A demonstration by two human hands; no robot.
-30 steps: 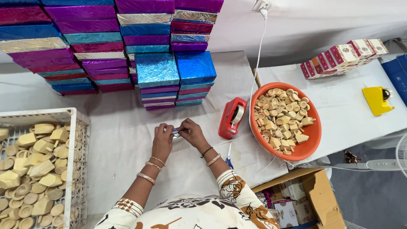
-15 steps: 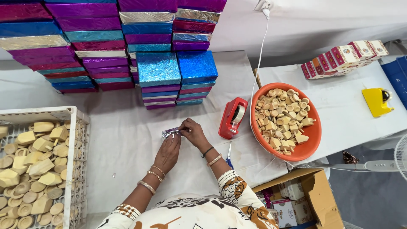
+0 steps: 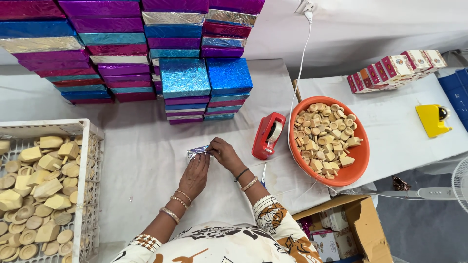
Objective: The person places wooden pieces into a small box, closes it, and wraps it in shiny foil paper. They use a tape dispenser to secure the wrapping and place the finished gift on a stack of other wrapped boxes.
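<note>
Both hands press a small silver foil-wrapped piece (image 3: 197, 152) flat against the white tabletop (image 3: 146, 165), left hand (image 3: 195, 174) cupped over it, right hand (image 3: 223, 152) pinching its end, seemingly to keep the wrap tight.

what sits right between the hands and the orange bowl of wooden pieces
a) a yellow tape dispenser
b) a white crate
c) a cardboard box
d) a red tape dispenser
d: the red tape dispenser stands on the white table, to the right of the right hand and just left of the orange bowl; both hands, left hand too, hold a small silver-foil-wrapped piece.
</note>
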